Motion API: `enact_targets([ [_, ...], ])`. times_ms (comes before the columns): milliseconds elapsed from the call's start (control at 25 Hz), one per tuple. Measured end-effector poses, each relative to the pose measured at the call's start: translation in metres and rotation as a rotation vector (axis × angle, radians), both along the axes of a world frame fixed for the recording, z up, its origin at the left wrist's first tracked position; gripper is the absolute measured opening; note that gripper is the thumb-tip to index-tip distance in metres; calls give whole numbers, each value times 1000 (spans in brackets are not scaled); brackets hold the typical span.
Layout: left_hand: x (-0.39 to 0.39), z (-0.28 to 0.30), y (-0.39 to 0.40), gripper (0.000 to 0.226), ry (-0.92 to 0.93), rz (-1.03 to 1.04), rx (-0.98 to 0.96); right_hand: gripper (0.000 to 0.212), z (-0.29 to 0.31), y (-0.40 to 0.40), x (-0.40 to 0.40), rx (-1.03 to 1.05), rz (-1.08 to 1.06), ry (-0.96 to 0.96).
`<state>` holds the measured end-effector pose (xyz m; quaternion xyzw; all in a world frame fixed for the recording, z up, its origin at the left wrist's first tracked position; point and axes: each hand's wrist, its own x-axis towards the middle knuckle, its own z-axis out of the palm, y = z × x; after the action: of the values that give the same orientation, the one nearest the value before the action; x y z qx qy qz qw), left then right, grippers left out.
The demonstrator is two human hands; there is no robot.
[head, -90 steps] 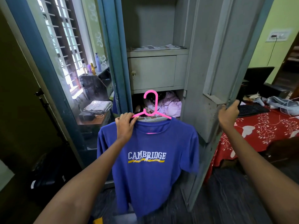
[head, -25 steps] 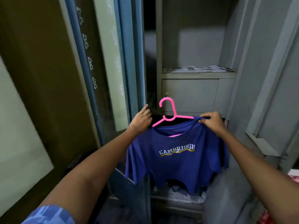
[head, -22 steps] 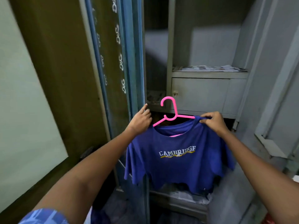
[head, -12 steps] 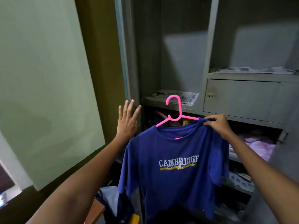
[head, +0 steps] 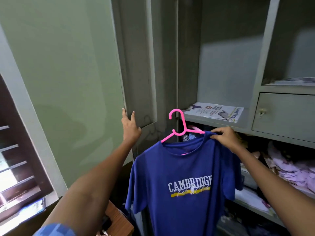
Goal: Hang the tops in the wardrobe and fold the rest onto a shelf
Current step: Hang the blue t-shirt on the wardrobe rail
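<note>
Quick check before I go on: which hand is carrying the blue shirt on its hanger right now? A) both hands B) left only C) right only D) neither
C: the right hand pinches the blue shirt at the pink hanger; the left hand touches the wardrobe door.

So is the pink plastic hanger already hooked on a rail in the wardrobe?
No, the pink plastic hanger hangs free in front of the shelves, its hook on nothing, with the right hand pinching the blue Cambridge T-shirt at its shoulder.
</note>
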<state>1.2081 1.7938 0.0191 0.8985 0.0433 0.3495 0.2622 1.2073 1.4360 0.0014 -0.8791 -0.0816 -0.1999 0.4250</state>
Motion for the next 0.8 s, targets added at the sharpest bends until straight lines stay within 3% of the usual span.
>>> enact_targets([
  [80, 8, 0, 15, 68, 6, 58, 107, 22, 2, 12, 6, 7, 7, -2],
  [240, 17, -15, 26, 87, 105, 213, 601, 23, 6, 24, 17, 6, -3, -13],
  [360, 25, -24, 27, 88, 220, 275, 810, 23, 8, 27, 28, 32, -3, -10],
  [600, 34, -24, 20, 84, 230, 257, 875, 27, 12, 26, 38, 27, -28, -3],
  [800, 39, -24, 12, 71, 76, 68, 681, 25, 15, 15, 34, 16, -59, 4],
])
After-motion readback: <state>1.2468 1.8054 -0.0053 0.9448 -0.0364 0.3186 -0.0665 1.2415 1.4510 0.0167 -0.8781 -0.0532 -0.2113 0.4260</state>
